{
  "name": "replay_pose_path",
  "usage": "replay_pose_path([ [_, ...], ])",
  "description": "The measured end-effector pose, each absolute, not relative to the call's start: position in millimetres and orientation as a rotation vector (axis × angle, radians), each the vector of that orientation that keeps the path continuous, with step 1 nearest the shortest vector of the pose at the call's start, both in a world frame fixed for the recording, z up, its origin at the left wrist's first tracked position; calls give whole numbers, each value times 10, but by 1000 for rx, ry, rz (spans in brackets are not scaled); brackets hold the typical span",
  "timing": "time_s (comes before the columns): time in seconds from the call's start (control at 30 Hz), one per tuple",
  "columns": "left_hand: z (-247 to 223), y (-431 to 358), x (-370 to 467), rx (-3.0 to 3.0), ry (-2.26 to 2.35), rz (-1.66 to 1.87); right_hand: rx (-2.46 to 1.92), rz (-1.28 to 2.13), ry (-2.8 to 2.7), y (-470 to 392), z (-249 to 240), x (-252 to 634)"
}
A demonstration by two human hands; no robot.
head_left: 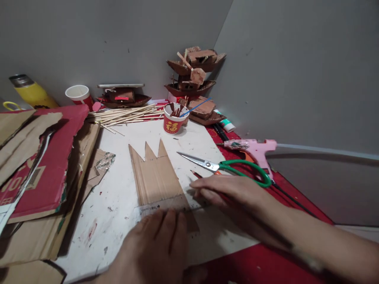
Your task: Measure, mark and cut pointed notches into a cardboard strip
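A brown cardboard strip (158, 179) with three pointed teeth cut in its far end lies on a white, paint-specked board (89, 236). Across its near part rests a clear ruler (148, 208). The fingers of my left hand (160, 244) lie flat on the ruler and press it against the cardboard. To the right of the strip, my right hand (227, 191) is closed around a pencil (196, 174), whose tip points up and left. Just beyond that hand lie scissors with green handles (245, 167), their blades toward the strip.
Cardboard pieces (44, 157) pile up at left. Behind are wooden sticks (127, 115), a paper cup with brown paint (173, 123), a white cup (78, 94), a yellow bottle (35, 92) and several brown model boats (192, 85). A pink glue gun (251, 146) lies at right.
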State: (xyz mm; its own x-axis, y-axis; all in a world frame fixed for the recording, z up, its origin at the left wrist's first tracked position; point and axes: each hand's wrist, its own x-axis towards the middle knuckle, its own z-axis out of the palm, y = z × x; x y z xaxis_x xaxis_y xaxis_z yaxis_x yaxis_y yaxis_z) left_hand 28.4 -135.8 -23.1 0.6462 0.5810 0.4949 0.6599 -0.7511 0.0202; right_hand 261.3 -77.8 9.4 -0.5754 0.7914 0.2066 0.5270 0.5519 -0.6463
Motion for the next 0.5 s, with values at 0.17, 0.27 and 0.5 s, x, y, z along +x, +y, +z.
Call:
replay_pose_path([
  [0.17,19,-938,54,-2661,-1448,-922,-1104,716,-2482,-1010,-169,2729],
  [0.27,-2,-724,-41,-2568,-1724,-898,-1155,746,-2508,-1059,-220,2742],
  [0.5,-74,-591,-74,-2561,-2113,-921,-1183,641,-2588,-959,-127,2793],
])
